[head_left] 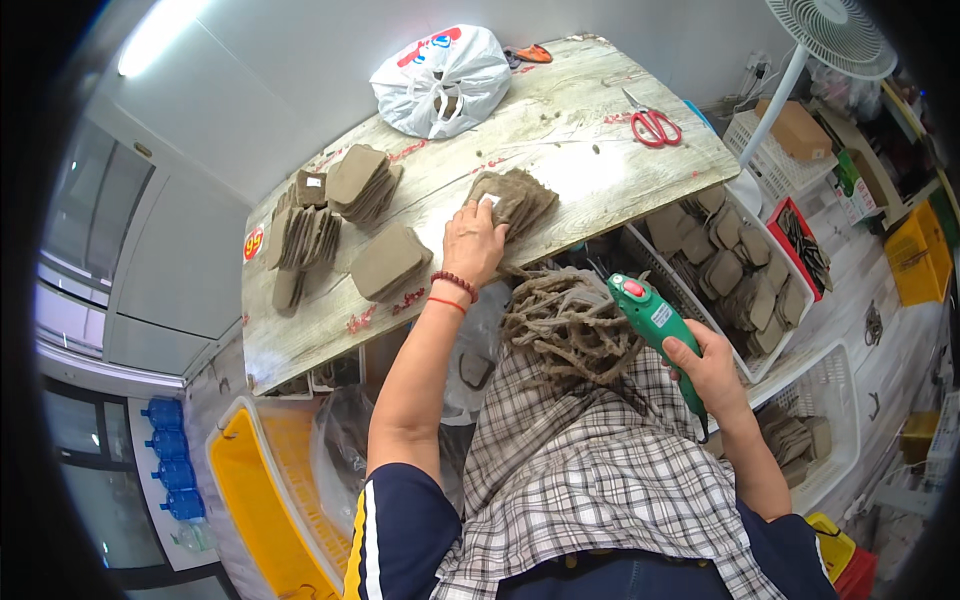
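On the table's near edge, my left hand [475, 243] grips the near left side of a stack of brown fabric pieces [525, 202], its thumb beside the stack. My right hand [712, 372] is wrapped round a green electric cutter [655, 318] with a red button. Its head points away from me, beside a tangled heap of brown fabric strips [570, 325] on my checked apron [600, 450]. Left of my left hand lies a flat pile of brown pieces [390, 262]. Further left stand a taller stack [365, 185] and fanned-out pieces [300, 240].
A tied white plastic bag [442, 85] and red-handled scissors [655, 128] lie on the worn wooden table [580, 90]. White crates of brown pieces [720, 250] stand at right, below table height. A yellow bin [255, 500] is at lower left; a fan [830, 35] stands at far right.
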